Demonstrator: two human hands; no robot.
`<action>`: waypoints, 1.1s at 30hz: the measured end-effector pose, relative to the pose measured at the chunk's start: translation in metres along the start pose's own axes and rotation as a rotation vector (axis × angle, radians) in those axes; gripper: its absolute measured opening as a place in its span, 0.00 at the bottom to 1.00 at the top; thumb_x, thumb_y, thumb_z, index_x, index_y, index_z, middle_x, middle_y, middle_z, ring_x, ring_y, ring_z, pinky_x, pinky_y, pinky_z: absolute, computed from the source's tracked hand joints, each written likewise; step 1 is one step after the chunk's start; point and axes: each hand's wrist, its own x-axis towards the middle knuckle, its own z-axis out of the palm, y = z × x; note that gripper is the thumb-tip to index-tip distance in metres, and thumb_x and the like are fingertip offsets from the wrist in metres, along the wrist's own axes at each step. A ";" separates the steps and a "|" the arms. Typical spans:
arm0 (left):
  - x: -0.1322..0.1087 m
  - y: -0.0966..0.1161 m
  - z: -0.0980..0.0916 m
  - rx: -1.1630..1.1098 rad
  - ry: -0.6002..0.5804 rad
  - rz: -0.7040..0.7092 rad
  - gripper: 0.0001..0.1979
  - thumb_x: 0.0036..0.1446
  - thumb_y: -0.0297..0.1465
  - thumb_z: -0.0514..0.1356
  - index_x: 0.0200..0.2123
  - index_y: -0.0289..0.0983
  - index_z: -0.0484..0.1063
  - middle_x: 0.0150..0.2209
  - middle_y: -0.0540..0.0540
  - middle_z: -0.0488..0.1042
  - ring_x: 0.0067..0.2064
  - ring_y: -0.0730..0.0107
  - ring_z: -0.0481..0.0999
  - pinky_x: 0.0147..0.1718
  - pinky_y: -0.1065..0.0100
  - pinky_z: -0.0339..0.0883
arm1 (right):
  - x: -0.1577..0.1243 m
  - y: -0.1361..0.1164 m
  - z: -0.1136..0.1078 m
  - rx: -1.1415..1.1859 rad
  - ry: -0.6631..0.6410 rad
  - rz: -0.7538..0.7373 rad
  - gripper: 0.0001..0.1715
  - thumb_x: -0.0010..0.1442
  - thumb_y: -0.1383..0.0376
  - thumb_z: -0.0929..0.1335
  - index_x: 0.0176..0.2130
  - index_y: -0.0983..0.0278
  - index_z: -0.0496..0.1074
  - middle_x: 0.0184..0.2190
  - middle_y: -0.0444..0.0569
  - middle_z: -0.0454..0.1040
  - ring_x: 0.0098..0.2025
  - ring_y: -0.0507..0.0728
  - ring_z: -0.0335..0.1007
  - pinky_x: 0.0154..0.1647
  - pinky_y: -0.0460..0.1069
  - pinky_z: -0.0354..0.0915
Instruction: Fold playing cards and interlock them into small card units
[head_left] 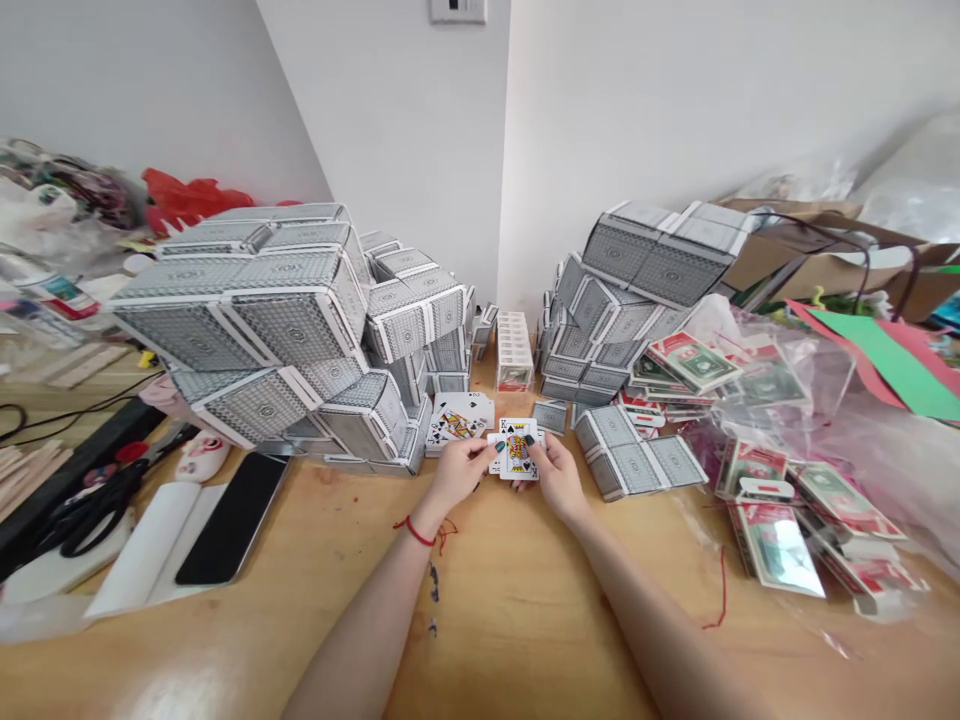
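Across the desk [517, 630], assembled card blocks [289, 325] stand stacked; loose playing cards [457, 422] lie unassembled. Left hand [463, 468] and right hand [558, 475], nearly closed, pinch a king card [517, 452].

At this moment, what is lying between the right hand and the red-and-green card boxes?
A low grey-patterned block lies on the table between the right hand and the card boxes, as the head view shows.

It's bright and softly lit in here; glare whitens a card box [778, 548] and the desk [525, 600]; outer edges smear, stretched.
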 end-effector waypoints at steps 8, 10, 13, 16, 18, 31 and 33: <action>0.005 0.001 -0.001 -0.070 -0.049 -0.044 0.18 0.49 0.41 0.54 0.16 0.34 0.59 0.13 0.56 0.55 0.16 0.81 0.54 0.17 0.75 0.46 | 0.002 -0.002 -0.003 -0.055 0.051 -0.037 0.16 0.50 0.52 0.65 0.27 0.63 0.62 0.16 0.41 0.69 0.13 0.51 0.61 0.11 0.45 0.57; 0.006 0.002 -0.003 -0.098 -0.070 -0.063 0.18 0.49 0.40 0.54 0.16 0.34 0.59 0.13 0.55 0.55 0.16 0.81 0.54 0.17 0.75 0.46 | 0.003 -0.002 -0.005 -0.055 0.029 -0.041 0.16 0.50 0.52 0.66 0.27 0.63 0.62 0.17 0.42 0.70 0.13 0.51 0.62 0.12 0.46 0.58; 0.007 0.005 -0.007 -0.123 -0.119 -0.076 0.17 0.49 0.39 0.54 0.16 0.34 0.59 0.13 0.55 0.56 0.16 0.81 0.55 0.16 0.75 0.47 | 0.003 -0.001 -0.006 -0.046 0.005 -0.038 0.16 0.49 0.53 0.66 0.29 0.63 0.64 0.19 0.43 0.71 0.15 0.51 0.63 0.13 0.46 0.59; 0.008 0.007 -0.010 -0.117 -0.160 -0.099 0.16 0.49 0.37 0.54 0.15 0.34 0.60 0.13 0.55 0.57 0.15 0.81 0.56 0.16 0.75 0.48 | 0.004 0.001 -0.006 -0.033 -0.009 -0.029 0.17 0.49 0.53 0.66 0.32 0.64 0.65 0.21 0.44 0.72 0.16 0.52 0.64 0.14 0.46 0.61; 0.009 0.007 -0.011 -0.119 -0.178 -0.113 0.15 0.48 0.36 0.55 0.15 0.34 0.60 0.12 0.55 0.58 0.15 0.81 0.56 0.16 0.75 0.48 | 0.004 0.002 -0.007 -0.036 -0.019 -0.023 0.17 0.49 0.54 0.66 0.34 0.64 0.65 0.23 0.45 0.72 0.18 0.52 0.64 0.14 0.46 0.62; 0.011 0.002 -0.017 -0.139 -0.248 -0.114 0.13 0.46 0.35 0.57 0.17 0.33 0.62 0.14 0.56 0.58 0.17 0.82 0.55 0.18 0.76 0.48 | 0.007 0.007 -0.014 -0.043 -0.101 -0.033 0.18 0.50 0.55 0.66 0.37 0.65 0.66 0.32 0.49 0.74 0.30 0.56 0.70 0.31 0.50 0.66; 0.011 0.002 -0.017 -0.148 -0.239 -0.109 0.12 0.45 0.35 0.58 0.17 0.33 0.62 0.14 0.56 0.57 0.17 0.82 0.55 0.18 0.76 0.47 | 0.006 0.006 -0.014 -0.048 -0.101 -0.027 0.19 0.50 0.54 0.66 0.36 0.65 0.66 0.31 0.48 0.74 0.30 0.56 0.70 0.31 0.50 0.66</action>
